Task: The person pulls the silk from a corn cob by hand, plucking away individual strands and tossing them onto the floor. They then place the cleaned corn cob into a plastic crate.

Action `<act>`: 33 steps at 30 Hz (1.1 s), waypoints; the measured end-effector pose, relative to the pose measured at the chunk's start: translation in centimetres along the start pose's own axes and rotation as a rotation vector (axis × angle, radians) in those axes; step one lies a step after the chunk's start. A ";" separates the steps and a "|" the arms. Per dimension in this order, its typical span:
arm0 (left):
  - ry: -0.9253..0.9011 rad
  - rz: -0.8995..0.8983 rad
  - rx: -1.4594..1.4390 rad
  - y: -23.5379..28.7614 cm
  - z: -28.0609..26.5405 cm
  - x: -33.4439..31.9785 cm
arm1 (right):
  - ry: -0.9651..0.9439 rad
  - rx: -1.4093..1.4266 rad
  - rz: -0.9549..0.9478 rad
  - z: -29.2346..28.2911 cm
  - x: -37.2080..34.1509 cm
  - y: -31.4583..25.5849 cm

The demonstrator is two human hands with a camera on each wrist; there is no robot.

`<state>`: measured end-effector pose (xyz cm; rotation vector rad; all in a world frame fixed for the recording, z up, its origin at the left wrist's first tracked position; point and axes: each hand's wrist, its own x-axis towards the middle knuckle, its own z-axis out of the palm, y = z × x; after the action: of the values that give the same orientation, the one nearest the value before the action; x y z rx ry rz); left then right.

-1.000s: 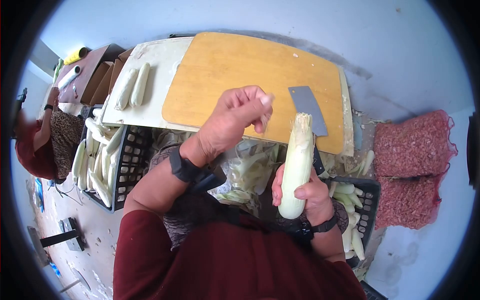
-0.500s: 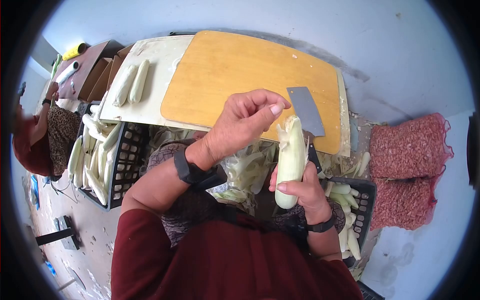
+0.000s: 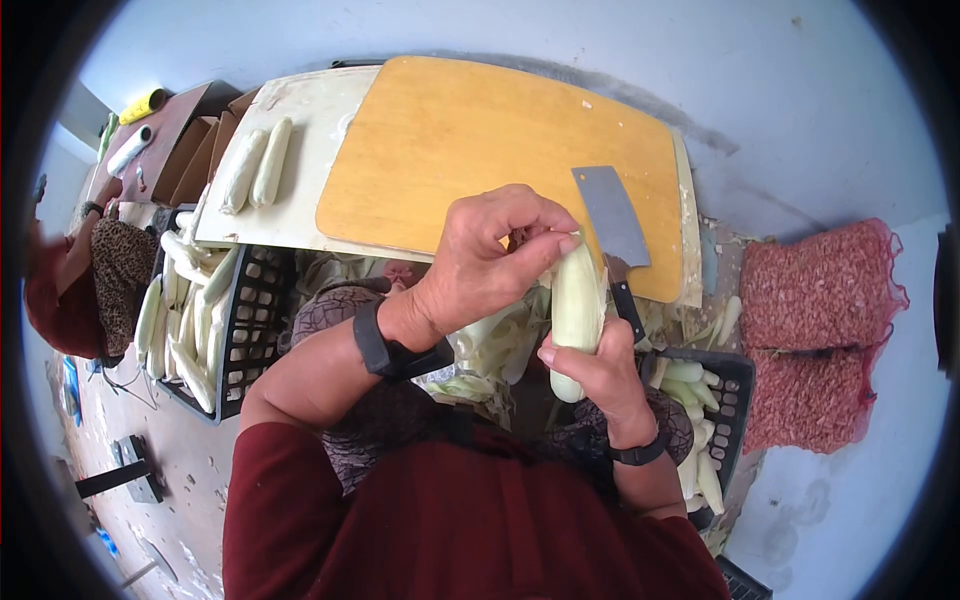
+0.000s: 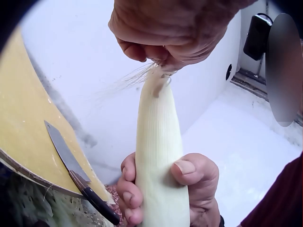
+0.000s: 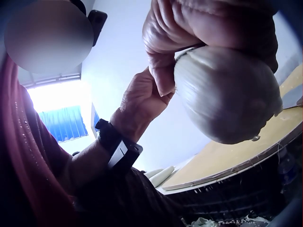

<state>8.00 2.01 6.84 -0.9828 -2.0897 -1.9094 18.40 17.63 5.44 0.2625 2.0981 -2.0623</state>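
Observation:
An ear of corn point(image 3: 574, 300) in its pale husk stands roughly upright in front of the person's body. The right hand point(image 3: 606, 378) grips its lower part, with the thumb across the front and the fingers round the far side. At its top end, the left hand point(image 3: 495, 250) pinches the corn silk point(image 4: 152, 71); fine loose strands stick out sideways there in the left wrist view. In the right wrist view the rounded butt end of the ear point(image 5: 227, 99) is close to the camera.
A cleaver point(image 3: 612, 220) lies on the yellow board point(image 3: 470, 140), its handle over the near edge. Two corn ears point(image 3: 270, 165) lie left. Crates of corn point(image 3: 245, 340) point(image 3: 735, 410) flank the person. Red mesh sacks point(image 3: 825, 290) stand right; another person point(image 3: 75, 290) is far left.
My left hand has moved right and slightly down, from beside the ear onto its tip. The ear's upper end has swung left and its lower end has risen in my right hand.

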 end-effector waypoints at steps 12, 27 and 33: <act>-0.208 0.435 0.191 0.2 0.0 -0.9 | 0.046 0.019 -0.041 -0.5 0.3 0.3; -0.039 -0.326 -0.203 0.6 0.2 -0.3 | 0.144 -0.124 -0.051 -0.3 0.3 0.7; -0.202 -0.342 -0.115 0.2 -0.2 -0.1 | 0.163 -0.225 -0.088 -0.4 0.3 1.1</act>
<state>8.13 1.82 6.98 -0.9231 -2.4196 -2.1928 18.37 18.05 4.36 0.3197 2.4560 -1.8844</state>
